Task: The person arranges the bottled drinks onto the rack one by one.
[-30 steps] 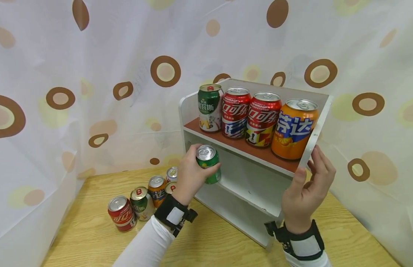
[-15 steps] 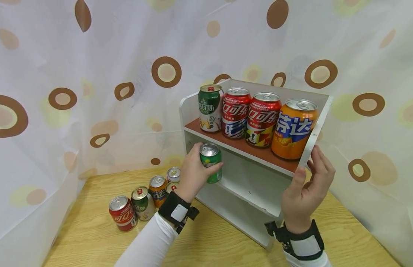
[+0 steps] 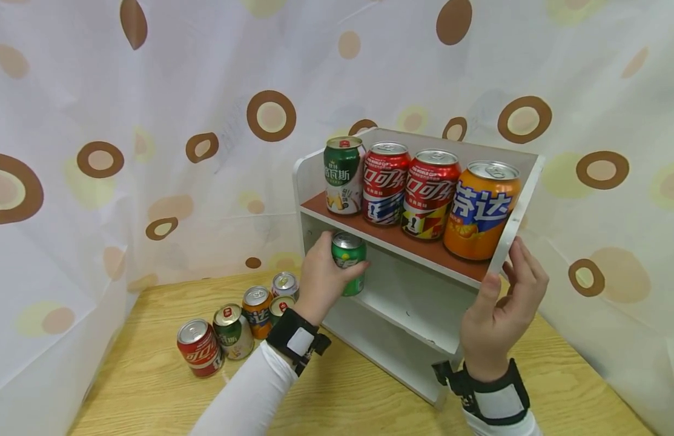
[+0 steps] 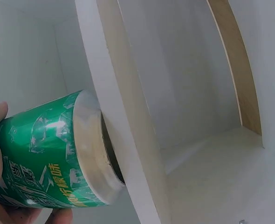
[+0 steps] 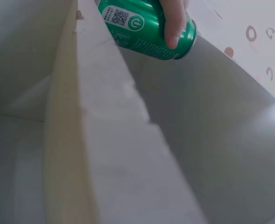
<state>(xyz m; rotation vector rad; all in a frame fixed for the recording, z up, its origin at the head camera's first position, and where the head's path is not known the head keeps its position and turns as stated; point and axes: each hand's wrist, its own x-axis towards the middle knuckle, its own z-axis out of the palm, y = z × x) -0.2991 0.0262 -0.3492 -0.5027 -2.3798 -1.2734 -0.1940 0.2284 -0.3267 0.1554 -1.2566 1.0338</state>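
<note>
My left hand [image 3: 324,275] grips a green soda can [image 3: 352,253], thumb across its front. The can is upright at the left end of the middle compartment of a white shelf unit [image 3: 402,324]. In the left wrist view the base of the can [image 4: 49,154] is at the front edge of the middle board [image 4: 123,112]; whether it rests on it, I cannot tell. My right hand [image 3: 497,321] holds the unit's right side panel, thumb at the front edge and fingers on the outer side. The right wrist view shows the can [image 5: 147,28] with a finger across it.
On the red-brown top shelf stand a green-and-white can [image 3: 343,181], two red cola cans [image 3: 384,188] [image 3: 430,197] and an orange can [image 3: 478,218]. Several more cans, including a red one [image 3: 200,351], stand on the wooden table [image 3: 151,387] at left. A patterned curtain [image 3: 217,72] hangs behind.
My left hand has moved a little right and further into the middle compartment with the green can. My right hand has stayed on the side panel.
</note>
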